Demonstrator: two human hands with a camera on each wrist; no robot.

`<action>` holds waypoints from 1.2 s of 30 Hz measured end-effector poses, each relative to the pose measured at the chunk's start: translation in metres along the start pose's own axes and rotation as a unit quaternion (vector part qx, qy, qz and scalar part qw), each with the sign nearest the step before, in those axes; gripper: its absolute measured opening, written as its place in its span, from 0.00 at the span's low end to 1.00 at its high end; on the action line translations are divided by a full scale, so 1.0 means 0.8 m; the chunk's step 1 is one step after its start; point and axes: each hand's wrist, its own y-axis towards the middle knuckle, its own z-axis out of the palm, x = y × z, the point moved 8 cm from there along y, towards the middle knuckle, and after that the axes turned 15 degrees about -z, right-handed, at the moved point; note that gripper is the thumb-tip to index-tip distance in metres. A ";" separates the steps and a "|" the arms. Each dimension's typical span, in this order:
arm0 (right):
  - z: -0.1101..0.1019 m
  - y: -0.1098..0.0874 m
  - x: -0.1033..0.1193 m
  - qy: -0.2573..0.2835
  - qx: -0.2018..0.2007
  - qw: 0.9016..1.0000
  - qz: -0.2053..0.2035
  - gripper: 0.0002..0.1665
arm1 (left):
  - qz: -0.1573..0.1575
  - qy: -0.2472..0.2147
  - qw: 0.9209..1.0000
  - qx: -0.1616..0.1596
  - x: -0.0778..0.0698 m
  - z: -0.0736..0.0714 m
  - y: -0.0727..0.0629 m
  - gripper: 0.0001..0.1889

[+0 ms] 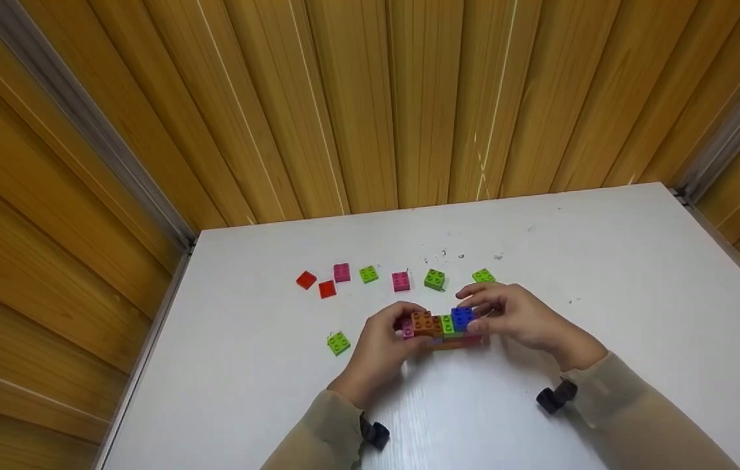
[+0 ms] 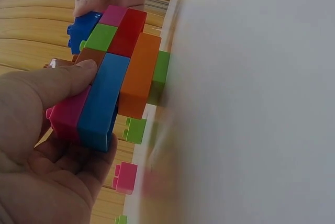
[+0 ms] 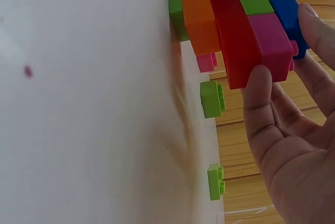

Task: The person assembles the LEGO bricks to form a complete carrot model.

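A stacked toy-brick build [image 1: 451,344] is held between both hands near the middle of the white table. My left hand [image 1: 383,339] grips its left end, thumb across the pink and brown bricks on the near side, fingers behind. At the other end, my right hand [image 1: 517,316] pinches around the blue brick [image 1: 462,318] on top; one fingertip touches the red brick [image 3: 238,41] below. Beside the blue brick on the upper part are a lime brick [image 1: 447,324] and an orange-brown brick [image 1: 421,322]. An orange brick [image 2: 140,72] and a green one [image 2: 159,77] form the underside.
Loose bricks lie in a rough row behind the build: red pieces [image 1: 306,280], pink bricks [image 1: 400,281] and green bricks [image 1: 434,279]. Another lime brick [image 1: 339,343] lies left of my left hand. Wood-patterned panels [image 1: 370,104] enclose the table [image 1: 246,391].
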 end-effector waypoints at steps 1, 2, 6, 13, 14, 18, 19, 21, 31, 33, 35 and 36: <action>0.000 0.000 0.001 -0.004 0.001 1.000 -0.003 0.20 | 0.001 0.000 1.000 0.001 0.000 0.000 0.000 0.23; -0.001 0.000 0.002 -0.009 0.001 1.000 -0.005 0.20 | 0.003 0.001 1.000 0.001 0.000 -0.001 0.000 0.23; -0.002 0.003 0.002 -0.020 -0.003 1.000 -0.010 0.20 | 0.009 0.000 1.000 0.003 -0.002 -0.003 0.000 0.23; 0.002 0.002 -0.009 0.004 -0.005 1.000 -0.002 0.22 | 0.008 -0.001 1.000 0.008 0.000 -0.002 0.000 0.23; 0.002 0.002 -0.010 0.008 -0.005 1.000 -0.001 0.22 | 0.008 0.002 1.000 0.008 0.001 -0.002 0.000 0.23; 0.006 -0.002 -0.017 0.060 0.004 0.998 0.019 0.26 | 0.013 0.008 1.000 0.005 0.001 -0.002 0.000 0.23; 0.008 -0.003 -0.019 0.082 0.009 0.996 0.035 0.27 | 0.011 0.009 1.000 0.004 0.001 -0.002 0.000 0.23; 0.012 -0.006 -0.025 0.133 0.016 0.989 0.069 0.29 | 0.010 0.009 1.000 0.002 0.001 -0.002 0.000 0.23; 0.023 -0.007 -0.031 0.212 -0.004 0.972 0.098 0.27 | 0.023 0.005 1.000 0.003 0.000 0.000 0.000 0.22; 0.023 -0.006 -0.030 0.213 -0.010 0.972 0.096 0.27 | 0.029 0.002 1.000 0.003 -0.001 0.000 0.000 0.22; 0.024 -0.005 -0.029 0.218 -0.015 0.971 0.095 0.27 | 0.030 -0.002 1.000 0.004 -0.001 0.000 0.000 0.22; 0.024 -0.004 -0.029 0.220 -0.017 0.971 0.095 0.26 | 0.031 -0.003 1.000 0.004 -0.001 0.000 -0.001 0.21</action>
